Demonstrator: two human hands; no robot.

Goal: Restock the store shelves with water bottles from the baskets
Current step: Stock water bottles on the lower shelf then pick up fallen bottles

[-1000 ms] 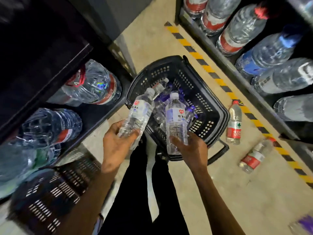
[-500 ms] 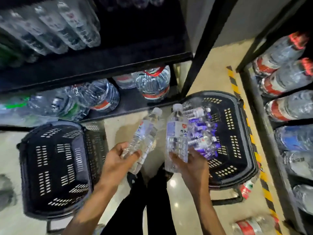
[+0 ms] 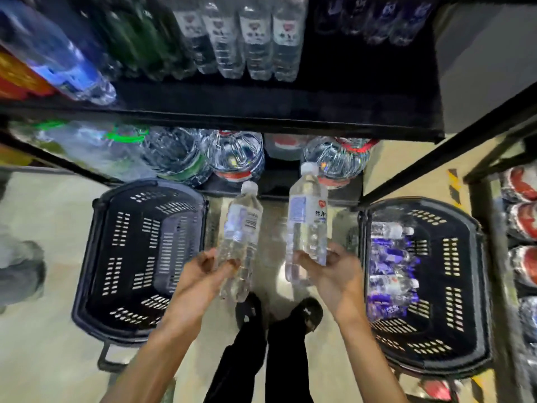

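Note:
My left hand (image 3: 205,270) grips the lower part of a clear water bottle (image 3: 241,225) with a white cap. My right hand (image 3: 328,271) grips a second clear bottle (image 3: 308,219) with a white label and red heart mark. Both bottles stand nearly upright in front of the black shelf (image 3: 261,120). A black basket (image 3: 465,286) at the right holds several small bottles with purple labels. A second black basket (image 3: 96,257) at the left has no bottles in it. A row of matching small bottles (image 3: 255,39) stands on the shelf above.
Large water jugs (image 3: 232,155) fill the bottom shelf behind the bottles. Green and blue bottles (image 3: 87,53) stand at the upper left. Another rack (image 3: 523,213) with red-labelled bottles is at the right. My feet (image 3: 279,312) are between the baskets.
The view has swung from the right basket to face the shelf. Both hands have lifted their bottles away from the basket and hold them upright before the shelf.

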